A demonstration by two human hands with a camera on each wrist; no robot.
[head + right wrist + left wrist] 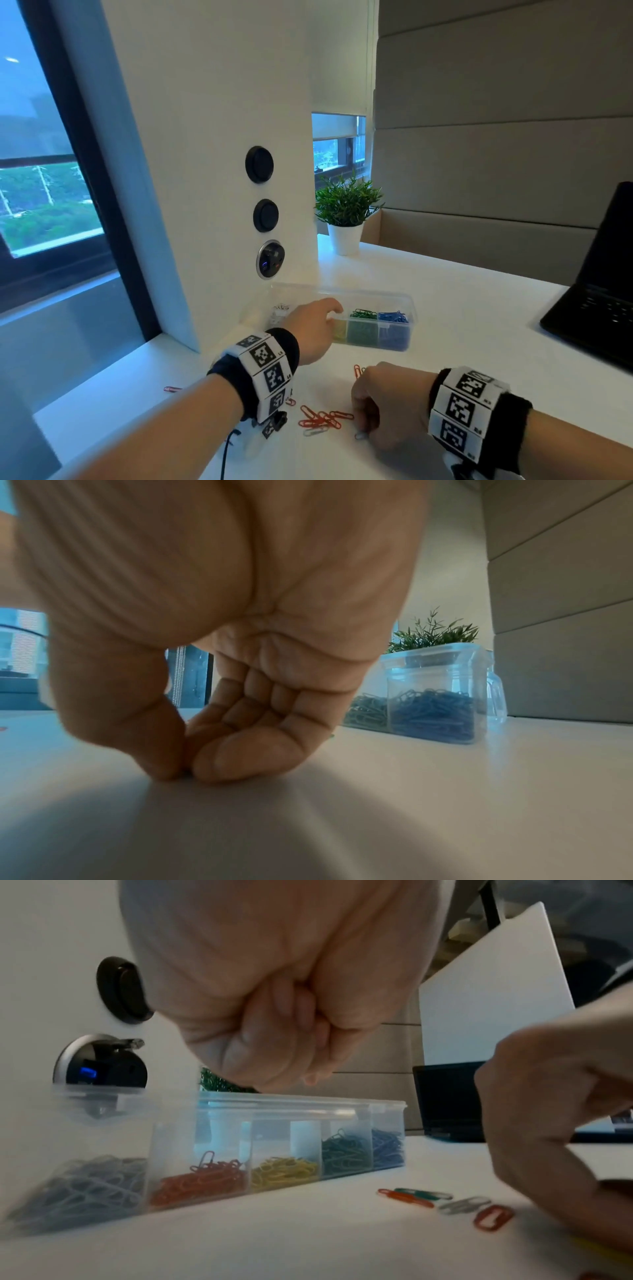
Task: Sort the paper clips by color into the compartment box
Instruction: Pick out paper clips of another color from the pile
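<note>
Left hand (pixel 317 327) over the box (pixel 407 310), above the red/yellow compartments, fingers curled together; cannot tell whether it holds a clip. Right hand (pixel 383 404) on the desk (pixel 479 308), thumb and fingers pinching a white clip (pixel 360 435). Loose red clips (pixel 323 418) lie just beside it (box sits near the wall).

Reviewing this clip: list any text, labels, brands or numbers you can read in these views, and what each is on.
No text can be read with confidence.
Black-and-white square marker patterns on the left wristband and the right wristband: tiny characters beside them, too small to read.
Black laptop: keys blurred, no brand readable.
Clear plastic compartment box: no label visible.
</note>
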